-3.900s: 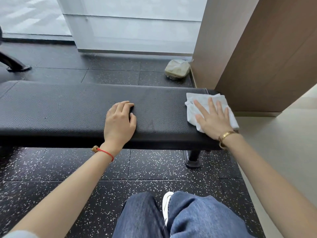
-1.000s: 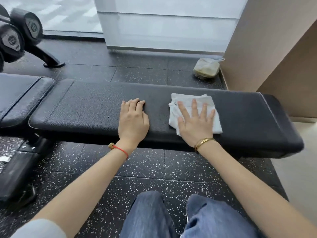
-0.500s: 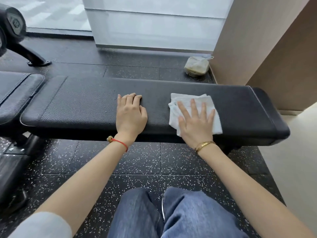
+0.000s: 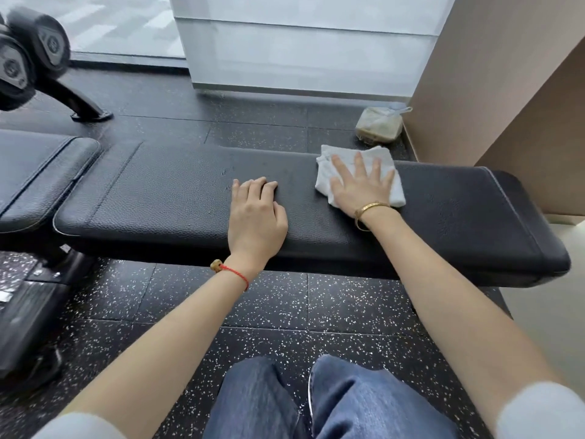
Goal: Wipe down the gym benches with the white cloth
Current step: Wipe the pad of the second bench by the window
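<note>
A long black padded gym bench (image 4: 164, 198) runs across the view. The folded white cloth (image 4: 326, 172) lies on its far edge, right of centre. My right hand (image 4: 357, 185) presses flat on the cloth with fingers spread, a gold bracelet at the wrist. My left hand (image 4: 256, 217) rests palm down on the bench's near half, fingers together, a red string at the wrist. A second black padded bench section (image 4: 34, 172) adjoins at the left.
Dumbbells (image 4: 28, 55) on a black rack stand at the far left. A small bagged object (image 4: 378, 125) sits on the speckled rubber floor (image 4: 316, 305) behind the bench, by the beige wall (image 4: 474, 74). My jeans-clad legs (image 4: 332, 403) are at the bottom.
My right hand has slid the cloth away from me toward the bench's far edge and a little right. My left hand stays planted on the bench.
</note>
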### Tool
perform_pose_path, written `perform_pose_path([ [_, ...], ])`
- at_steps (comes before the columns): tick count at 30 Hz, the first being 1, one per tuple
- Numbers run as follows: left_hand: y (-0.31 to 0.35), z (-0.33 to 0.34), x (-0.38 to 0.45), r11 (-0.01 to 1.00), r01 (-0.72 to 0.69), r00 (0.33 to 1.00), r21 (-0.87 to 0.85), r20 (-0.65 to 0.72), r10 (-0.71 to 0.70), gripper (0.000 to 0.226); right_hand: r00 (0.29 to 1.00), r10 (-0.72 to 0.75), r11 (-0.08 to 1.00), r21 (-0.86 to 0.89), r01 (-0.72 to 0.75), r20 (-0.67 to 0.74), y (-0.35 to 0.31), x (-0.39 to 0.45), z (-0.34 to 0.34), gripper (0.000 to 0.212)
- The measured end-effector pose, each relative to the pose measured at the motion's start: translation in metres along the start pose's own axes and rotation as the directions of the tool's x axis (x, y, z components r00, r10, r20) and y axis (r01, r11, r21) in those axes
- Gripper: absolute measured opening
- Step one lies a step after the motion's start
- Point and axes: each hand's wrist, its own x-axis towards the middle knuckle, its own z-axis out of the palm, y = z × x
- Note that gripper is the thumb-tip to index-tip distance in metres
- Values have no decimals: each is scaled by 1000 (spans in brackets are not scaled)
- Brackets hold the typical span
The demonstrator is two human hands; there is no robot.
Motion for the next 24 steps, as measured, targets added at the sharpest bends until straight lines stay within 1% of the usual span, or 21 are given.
perform_pose_path([
  [3,1,0,0,1000,3,1000,-4,-3,-3,44,979,-200,980,-16,200,-21,-38,-11,7,53],
  [5,0,1,0,1000,5,1000,-8,-6,-5,44,948,-316,949,-9,316,-45,-33,-31,13,52],
  [7,-1,1,0,1000,2,1000,-3,-7,-2,45,929,-368,930,9,368,-40,-7,-40,16,51],
  [8,-1,1,0,1000,2,1000,-2,-7,-2,45,936,-351,936,13,352,-31,10,-38,13,50],
  [9,-1,1,0,1000,4,1000,0,-9,-4,46,954,-298,954,14,298,-17,27,-32,9,50],
  [11,1,1,0,1000,9,1000,4,-9,-9,46,993,-116,993,23,116,22,51,-8,-1,51],
  [12,2,1,0,1000,10,1000,7,-10,-10,46,999,-32,999,26,31,38,52,4,-6,52],
  [13,2,1,0,1000,12,1000,12,-8,-12,46,999,21,1000,22,-22,47,45,15,-9,53],
  [14,3,1,0,1000,18,1000,16,-4,-18,46,998,34,999,15,-34,49,30,22,-10,53],
  [15,3,1,0,1000,23,1000,17,-2,-23,46,999,6,1000,13,-7,49,10,25,-9,53],
  [16,3,1,0,1000,25,1000,17,-3,-25,46,997,-52,999,16,51,49,-10,24,-7,53],
  [18,2,1,1,1000,21,1000,14,-3,-21,45,979,-203,979,14,203,29,-40,12,0,53],
  [19,1,1,1,1000,17,1000,10,-3,-17,45,963,-269,963,6,269,13,-45,2,4,53],
  [21,0,1,1,1000,14,1000,3,-4,-14,45,934,-358,934,-1,358,-12,-31,-15,10,52],
  [23,0,0,0,1000,14,1000,2,3,-14,45,934,-357,934,-24,357,-24,0,-18,9,53],
  [24,0,0,0,1000,15,1000,1,7,-15,45,952,-305,952,-41,304,-21,19,-13,6,54],
])
